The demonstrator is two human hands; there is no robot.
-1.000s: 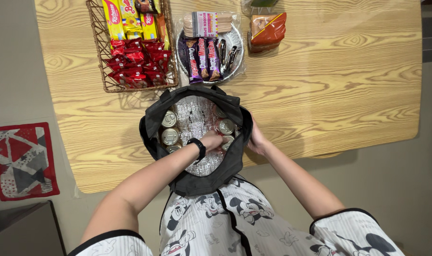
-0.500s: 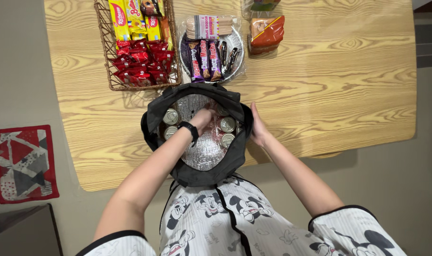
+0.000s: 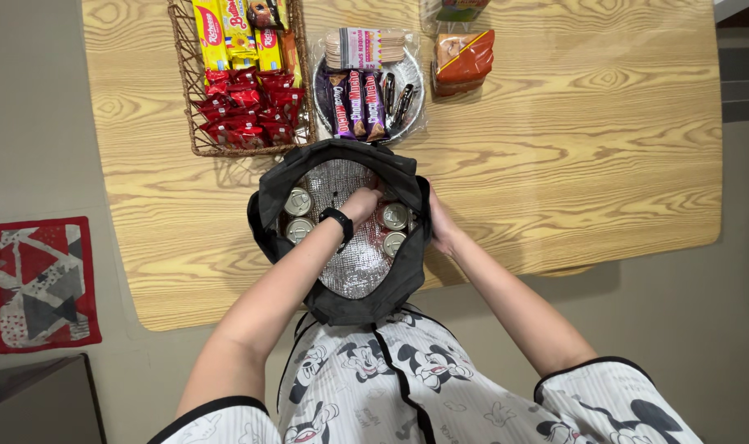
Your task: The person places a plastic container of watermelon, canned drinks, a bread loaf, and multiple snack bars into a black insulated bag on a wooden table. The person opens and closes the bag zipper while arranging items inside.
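A black cooler bag [image 3: 341, 306] with silver lining stands open at the near edge of a wooden table [image 3: 572, 148]. Drink cans stand inside it, two along the left wall [image 3: 298, 202] and two along the right [image 3: 394, 217]. My left hand [image 3: 363, 201], a black band on its wrist, reaches into the bag with fingers curled at the far right corner; what they close on is hidden. My right hand [image 3: 440, 227] grips the bag's right rim from outside.
Beyond the bag stand a wicker basket [image 3: 195, 141] of red and yellow snack packs, a foil plate [image 3: 409, 82] with purple bars, and an orange packet [image 3: 463, 53]. A red patterned mat [image 3: 37, 279] lies on the floor at left, a dark cabinet [image 3: 37, 403] below it.
My left hand has left the near right cans and moved to the far right corner of the bag. My right hand has stayed on the right rim.
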